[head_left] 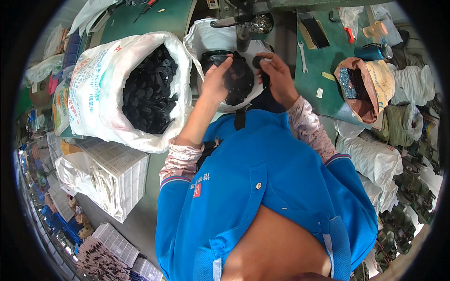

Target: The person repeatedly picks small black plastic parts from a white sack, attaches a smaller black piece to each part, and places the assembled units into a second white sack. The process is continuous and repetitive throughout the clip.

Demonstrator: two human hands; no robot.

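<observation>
My left hand [218, 78] reaches over a white-lined container [224, 107] of small black pieces. Its thumb and fingers close on a flat black piece [213, 58], partly hidden by the hand. To the right, my right hand [278, 77] pinches a black strap-like piece [263, 70] with a rounded end, at the container's right rim. Between the hands, loose black pieces [238, 82] lie in the container. Left of my left forearm, an open white woven sack [96, 89] lies tilted, full of flat black pieces [149, 91] with rounded ends.
A machine head [243, 35] hangs just beyond my hands, with a cup of shiny bits [262, 23] beside it. On the green table [307, 93] at right are a wrench [303, 57], a blue flask [373, 51] and a brown bag [344, 98] of glittery bits. A white crate [129, 180] stands lower left.
</observation>
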